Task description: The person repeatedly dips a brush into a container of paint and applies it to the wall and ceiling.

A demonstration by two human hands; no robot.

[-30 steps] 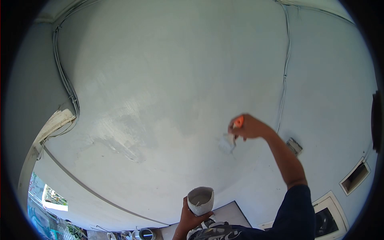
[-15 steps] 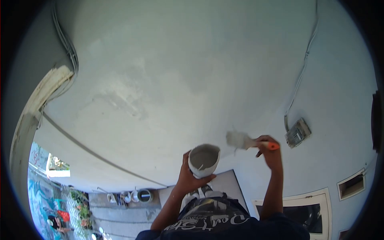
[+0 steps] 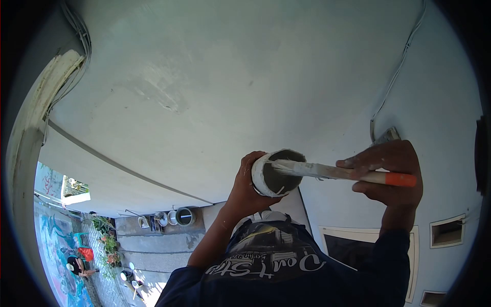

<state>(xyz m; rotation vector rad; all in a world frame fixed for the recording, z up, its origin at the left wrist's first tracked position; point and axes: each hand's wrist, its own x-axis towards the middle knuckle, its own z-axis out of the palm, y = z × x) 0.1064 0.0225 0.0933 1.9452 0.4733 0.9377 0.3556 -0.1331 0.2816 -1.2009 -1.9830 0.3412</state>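
Note:
My left hand (image 3: 245, 187) is wrapped round a white paint pot (image 3: 260, 176) smeared with paint, its mouth tipped toward me and grey inside. In my right hand (image 3: 394, 169) is a paintbrush (image 3: 327, 171) with an orange-tipped handle, gripped between thumb and fingers. The brush lies almost level, and its pale, paint-coated bristles reach over the rim into the pot's mouth. Beyond both hands rises a pale wall (image 3: 220, 102) with patchy, rough marks. Part of a meter box (image 3: 389, 134) shows behind my right hand.
Cables (image 3: 396, 66) run down the wall at right, and more hang by a post (image 3: 38, 102) at left. Below stand several buckets (image 3: 185, 217) near steps. A framed window (image 3: 353, 250) is at lower right. Another person (image 3: 76, 266) sits far off at lower left.
My right hand has come nearer, bringing the brush from beside the pot to its mouth. The pot has risen slightly and tilted toward the brush. The view has shifted a little.

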